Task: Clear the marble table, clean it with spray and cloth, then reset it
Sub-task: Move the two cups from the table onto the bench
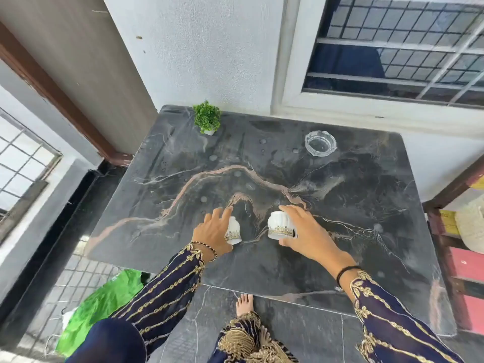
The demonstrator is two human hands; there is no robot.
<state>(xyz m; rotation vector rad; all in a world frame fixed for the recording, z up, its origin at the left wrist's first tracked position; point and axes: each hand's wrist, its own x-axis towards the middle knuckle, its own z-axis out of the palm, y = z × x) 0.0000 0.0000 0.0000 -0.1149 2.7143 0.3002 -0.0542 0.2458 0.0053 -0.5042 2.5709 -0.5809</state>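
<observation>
Marble table (327, 258) fills the middle of the frame, dark with pale and copper veins. At lower centre we wrap our left hand (213, 233) around a small white jar (234, 231) and our right hand (305, 231) around a wider white cup (280, 226), both gold-banded. Towards the top, a little green plant (207, 117) sits left and a glass ashtray (320, 142) right.

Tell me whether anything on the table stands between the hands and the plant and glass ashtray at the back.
Nothing visible does. Each hand, left hand and right hand, is on a white cup. Beyond them only bare marble table with small spots lies before the plant and ashtray.
</observation>
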